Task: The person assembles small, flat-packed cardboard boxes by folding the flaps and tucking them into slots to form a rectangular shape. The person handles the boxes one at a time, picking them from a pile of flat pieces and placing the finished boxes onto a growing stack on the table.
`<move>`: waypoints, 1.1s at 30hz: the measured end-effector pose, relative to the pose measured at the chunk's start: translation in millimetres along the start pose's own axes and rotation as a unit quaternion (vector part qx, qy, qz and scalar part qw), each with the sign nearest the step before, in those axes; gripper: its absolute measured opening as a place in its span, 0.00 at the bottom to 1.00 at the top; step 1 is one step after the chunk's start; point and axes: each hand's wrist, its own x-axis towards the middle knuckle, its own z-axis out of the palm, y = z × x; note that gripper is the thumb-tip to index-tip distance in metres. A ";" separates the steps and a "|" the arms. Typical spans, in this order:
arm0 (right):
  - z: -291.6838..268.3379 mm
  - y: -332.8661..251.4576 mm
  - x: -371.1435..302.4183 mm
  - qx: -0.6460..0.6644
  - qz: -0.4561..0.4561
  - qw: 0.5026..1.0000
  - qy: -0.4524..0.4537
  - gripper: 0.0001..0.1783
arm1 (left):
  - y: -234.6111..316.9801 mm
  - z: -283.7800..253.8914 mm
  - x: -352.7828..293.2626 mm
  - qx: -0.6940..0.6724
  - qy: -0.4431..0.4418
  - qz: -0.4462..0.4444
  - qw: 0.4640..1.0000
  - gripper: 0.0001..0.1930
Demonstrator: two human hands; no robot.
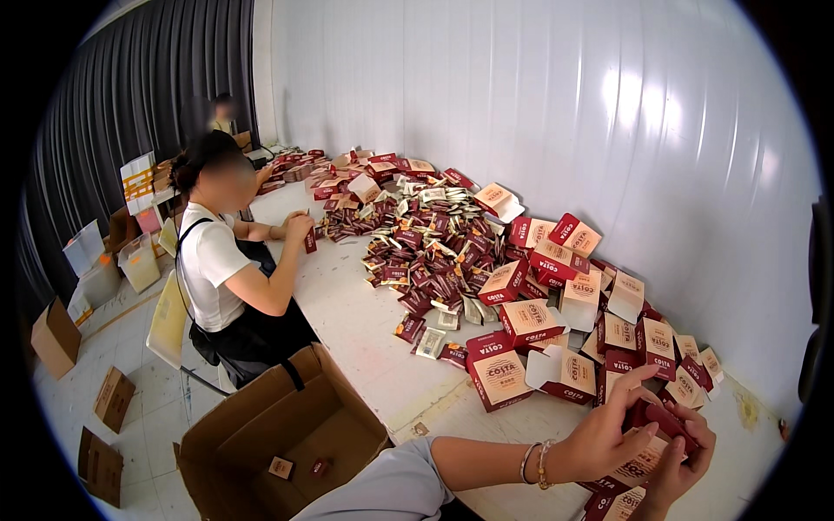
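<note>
Low on the right of the head view, my left hand (598,437) and my right hand (686,456) close around a small dark red and beige carton (658,420). The fingers of both hands curl over its sides, and part of it is hidden behind them. Below the hands lie more cartons (618,504) of the same kind, cut off by the picture's lower edge. Just beyond my hands is a heap of red and beige cartons (512,378), some with their flaps raised. Left of that heap spreads a big pile of small flat sachets (434,252) in dark red and cream.
A large brown cardboard box (234,415) stands left of the white table (369,360), with two small cartons inside. Across it, a co-worker (230,269) sits handling a small red carton. A pale wall (521,95) backs the table. Boxes (56,339) and plastic bins (139,262) stand on the floor.
</note>
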 end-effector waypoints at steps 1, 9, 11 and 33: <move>-0.8 0.6 -0.2 0.003 -0.005 1.000 -0.003 0.13 | 6.9 -3.0 2.7 0.021 -0.018 0.007 1.000 0.26; -1.7 2.1 4.9 0.012 -0.051 0.998 -0.023 0.09 | -6.5 -11.7 5.1 0.072 -0.084 0.068 0.992 0.13; 0.7 1.9 5.7 0.021 -0.054 0.998 -0.023 0.10 | -5.9 -10.7 5.4 0.065 -0.078 0.069 0.992 0.10; -11.4 -2.7 11.4 -0.086 -0.069 0.994 0.024 0.11 | 2.8 -12.0 15.5 0.123 -0.224 0.109 0.961 0.16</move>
